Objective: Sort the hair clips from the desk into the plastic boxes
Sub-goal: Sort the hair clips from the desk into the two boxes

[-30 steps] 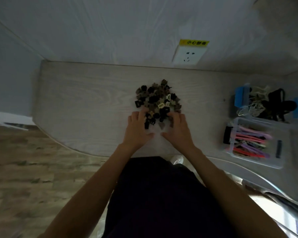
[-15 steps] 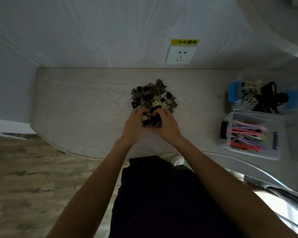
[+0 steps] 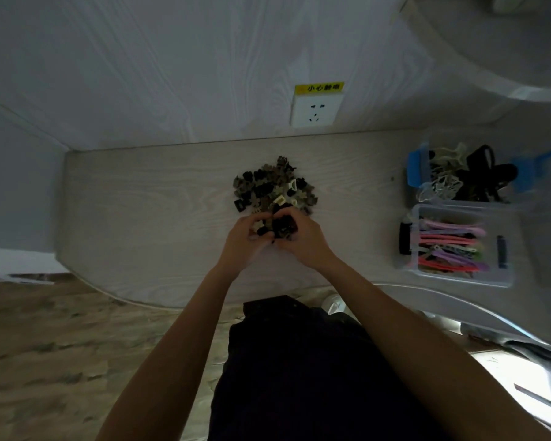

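I have both hands cupped together at the near side of the pile of hair clips (image 3: 272,189), which sits about mid-counter, nearer the back edge than the front. My left hand (image 3: 247,238) and right hand (image 3: 303,240) meet at the heels with fingers curled inward, so each grip is closed around a scooped handful of clips (image 3: 277,227) pulled off the near side of the heap; I judge the cupping is there because the pieces are too small and loose to pinch 1 by 1 at any speed. The clips look like tiny claw clips, mostly black and brown with a few cream ones showing on top, tangled so individual shapes are hard to tell. The 2 plastic boxes stand well apart at the counter's (image 3: 147,198) right end: the farther box (image 3: 415,168), with blue latches, holds larger pale and black clips, and the nearer clear box (image 3: 458,280) holds long pink, purple and red ones. Neither seems meant for this small kind, as far as I can judge.
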`<state>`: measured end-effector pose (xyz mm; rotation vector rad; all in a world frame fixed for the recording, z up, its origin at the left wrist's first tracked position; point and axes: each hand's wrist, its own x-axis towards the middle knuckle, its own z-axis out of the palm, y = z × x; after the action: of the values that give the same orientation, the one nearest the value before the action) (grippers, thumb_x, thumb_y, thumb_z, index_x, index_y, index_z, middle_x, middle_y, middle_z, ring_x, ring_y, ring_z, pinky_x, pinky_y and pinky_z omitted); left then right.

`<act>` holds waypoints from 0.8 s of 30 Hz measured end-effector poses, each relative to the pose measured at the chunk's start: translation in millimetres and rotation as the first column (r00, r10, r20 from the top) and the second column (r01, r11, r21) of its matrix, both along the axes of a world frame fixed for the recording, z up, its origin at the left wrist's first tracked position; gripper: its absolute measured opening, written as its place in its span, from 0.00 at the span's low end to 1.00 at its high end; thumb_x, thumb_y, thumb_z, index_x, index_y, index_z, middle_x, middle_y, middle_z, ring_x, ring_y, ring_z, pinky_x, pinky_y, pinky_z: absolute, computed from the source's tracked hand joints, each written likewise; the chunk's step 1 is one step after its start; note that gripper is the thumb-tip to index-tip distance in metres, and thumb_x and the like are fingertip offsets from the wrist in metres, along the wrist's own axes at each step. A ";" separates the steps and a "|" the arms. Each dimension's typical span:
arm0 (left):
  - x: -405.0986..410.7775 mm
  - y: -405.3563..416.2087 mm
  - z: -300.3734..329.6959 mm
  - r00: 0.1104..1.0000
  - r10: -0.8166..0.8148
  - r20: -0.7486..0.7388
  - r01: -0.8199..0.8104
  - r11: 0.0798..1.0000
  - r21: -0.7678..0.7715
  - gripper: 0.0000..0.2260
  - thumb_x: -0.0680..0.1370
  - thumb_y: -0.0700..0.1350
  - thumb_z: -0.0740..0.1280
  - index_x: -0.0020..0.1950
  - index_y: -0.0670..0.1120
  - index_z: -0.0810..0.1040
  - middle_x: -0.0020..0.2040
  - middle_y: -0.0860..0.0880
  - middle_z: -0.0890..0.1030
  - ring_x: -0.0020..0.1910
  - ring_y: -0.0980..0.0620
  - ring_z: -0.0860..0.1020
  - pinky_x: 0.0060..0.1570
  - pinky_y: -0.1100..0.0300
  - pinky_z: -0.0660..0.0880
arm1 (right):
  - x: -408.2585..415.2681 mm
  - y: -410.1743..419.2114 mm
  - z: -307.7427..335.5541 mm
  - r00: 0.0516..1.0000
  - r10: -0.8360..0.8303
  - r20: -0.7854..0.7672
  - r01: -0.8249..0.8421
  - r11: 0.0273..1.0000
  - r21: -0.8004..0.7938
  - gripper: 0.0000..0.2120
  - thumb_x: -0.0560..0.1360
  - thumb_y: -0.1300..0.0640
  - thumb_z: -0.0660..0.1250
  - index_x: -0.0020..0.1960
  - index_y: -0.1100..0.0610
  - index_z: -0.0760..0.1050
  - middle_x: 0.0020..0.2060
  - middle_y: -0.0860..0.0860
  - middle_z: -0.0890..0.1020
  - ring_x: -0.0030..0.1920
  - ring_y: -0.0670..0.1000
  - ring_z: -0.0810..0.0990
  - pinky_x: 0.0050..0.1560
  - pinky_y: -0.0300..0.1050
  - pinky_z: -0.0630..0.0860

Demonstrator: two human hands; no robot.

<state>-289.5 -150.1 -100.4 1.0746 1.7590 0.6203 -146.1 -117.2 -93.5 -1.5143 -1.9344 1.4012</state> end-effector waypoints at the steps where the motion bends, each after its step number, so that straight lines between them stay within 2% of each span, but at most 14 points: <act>1: 0.2 -0.6 2.9 0.999 0.018 0.036 -0.019 1.000 0.018 0.15 0.74 0.43 0.69 0.60 0.52 0.75 0.61 0.47 0.74 0.58 0.47 0.76 0.59 0.51 0.74 | 2.4 0.8 2.4 1.000 -0.010 -0.022 0.010 1.000 -0.004 0.20 0.68 0.63 0.72 0.59 0.57 0.72 0.57 0.54 0.78 0.56 0.51 0.76 0.51 0.37 0.71; 4: 4.9 1.4 15.6 0.985 0.045 0.167 -0.057 0.996 0.066 0.12 0.74 0.43 0.70 0.55 0.55 0.78 0.61 0.49 0.76 0.57 0.49 0.78 0.58 0.50 0.76 | 14.4 4.7 11.4 0.994 -0.048 -0.102 0.048 0.999 -0.004 0.20 0.68 0.63 0.73 0.58 0.58 0.72 0.56 0.52 0.78 0.55 0.49 0.76 0.50 0.28 0.71; 6: 11.5 5.0 27.1 0.971 0.055 0.233 -0.074 0.995 0.073 0.12 0.73 0.42 0.70 0.53 0.56 0.78 0.60 0.49 0.78 0.54 0.51 0.80 0.52 0.59 0.78 | 24.0 8.0 19.8 0.988 -0.060 -0.145 0.063 0.998 0.013 0.19 0.68 0.63 0.73 0.56 0.57 0.72 0.53 0.49 0.78 0.53 0.47 0.76 0.49 0.25 0.70; 9: 31.5 14.4 47.3 0.967 0.025 0.252 -0.056 0.992 0.115 0.12 0.74 0.42 0.70 0.56 0.52 0.78 0.52 0.50 0.79 0.42 0.65 0.79 0.39 0.72 0.74 | 43.9 13.4 38.4 0.978 -0.087 -0.190 0.100 0.993 0.056 0.19 0.68 0.63 0.73 0.56 0.55 0.72 0.49 0.41 0.76 0.50 0.42 0.76 0.51 0.33 0.74; 11: 50.5 26.2 59.9 0.964 -0.018 0.265 -0.025 0.988 0.156 0.12 0.75 0.41 0.69 0.57 0.50 0.77 0.46 0.52 0.78 0.36 0.66 0.77 0.35 0.74 0.71 | 62.8 19.5 51.5 0.971 -0.129 -0.200 0.151 0.983 0.102 0.19 0.68 0.61 0.73 0.55 0.53 0.72 0.49 0.40 0.75 0.50 0.41 0.75 0.52 0.40 0.76; 13: 75.2 44.4 74.9 0.954 -0.101 0.284 0.038 0.974 0.222 0.12 0.75 0.40 0.69 0.57 0.49 0.77 0.41 0.53 0.78 0.37 0.60 0.76 0.37 0.72 0.72 | 88.5 27.4 66.4 0.958 -0.189 -0.216 0.225 0.961 0.159 0.19 0.68 0.61 0.74 0.55 0.51 0.71 0.50 0.45 0.76 0.50 0.44 0.75 0.52 0.44 0.77; 14: 88.8 54.2 81.8 0.945 -0.151 0.291 0.075 0.963 0.257 0.12 0.74 0.39 0.69 0.57 0.47 0.76 0.40 0.53 0.77 0.37 0.60 0.76 0.38 0.71 0.72 | 102.6 31.5 72.7 0.949 -0.218 -0.226 0.262 0.947 0.185 0.19 0.68 0.62 0.73 0.54 0.51 0.70 0.50 0.47 0.76 0.50 0.45 0.75 0.52 0.42 0.77; 15: 108.9 66.3 88.2 0.933 -0.209 0.294 0.122 0.949 0.289 0.13 0.74 0.38 0.69 0.58 0.45 0.76 0.43 0.50 0.78 0.39 0.60 0.76 0.39 0.71 0.73 | 123.4 36.5 80.5 0.942 -0.251 -0.225 0.298 0.931 0.212 0.18 0.69 0.62 0.73 0.55 0.53 0.70 0.50 0.48 0.76 0.50 0.44 0.75 0.52 0.37 0.75; 17: 138.3 88.6 91.8 0.918 -0.293 0.266 0.188 0.915 0.358 0.14 0.72 0.40 0.71 0.57 0.45 0.76 0.53 0.45 0.79 0.49 0.56 0.78 0.47 0.70 0.74 | 152.4 45.9 91.0 0.933 -0.305 -0.189 0.345 0.908 0.239 0.18 0.69 0.62 0.73 0.56 0.56 0.71 0.49 0.48 0.76 0.49 0.42 0.75 0.49 0.26 0.71; 19: 173.3 108.8 90.1 0.914 -0.346 0.211 0.237 0.880 0.412 0.13 0.71 0.43 0.71 0.54 0.48 0.77 0.56 0.46 0.78 0.54 0.52 0.77 0.49 0.68 0.73 | 183.3 56.2 96.6 0.915 -0.373 -0.154 0.401 0.883 0.244 0.19 0.69 0.63 0.73 0.57 0.58 0.72 0.50 0.48 0.76 0.49 0.44 0.75 0.47 0.22 0.69; 22: 217.8 130.9 81.5 0.936 -0.335 0.110 0.257 0.862 0.438 0.12 0.70 0.44 0.70 0.53 0.48 0.79 0.55 0.47 0.79 0.54 0.51 0.76 0.50 0.67 0.70 | 219.9 73.7 93.2 0.903 -0.425 -0.065 0.428 0.870 0.246 0.20 0.68 0.65 0.73 0.58 0.60 0.71 0.53 0.53 0.77 0.51 0.48 0.74 0.47 0.23 0.69; 24: 238.3 142.3 75.9 0.947 -0.322 -0.005 0.290 0.846 0.448 0.11 0.70 0.41 0.70 0.53 0.47 0.80 0.54 0.46 0.80 0.53 0.52 0.76 0.49 0.71 0.68 | 239.7 85.1 89.3 0.906 -0.420 0.045 0.396 0.881 0.259 0.21 0.68 0.64 0.72 0.59 0.61 0.71 0.54 0.57 0.78 0.52 0.52 0.75 0.49 0.33 0.71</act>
<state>-51.2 -7.8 -24.5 1.5917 1.3677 0.8690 93.6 -32.2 -4.3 -1.7639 -1.6333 0.8870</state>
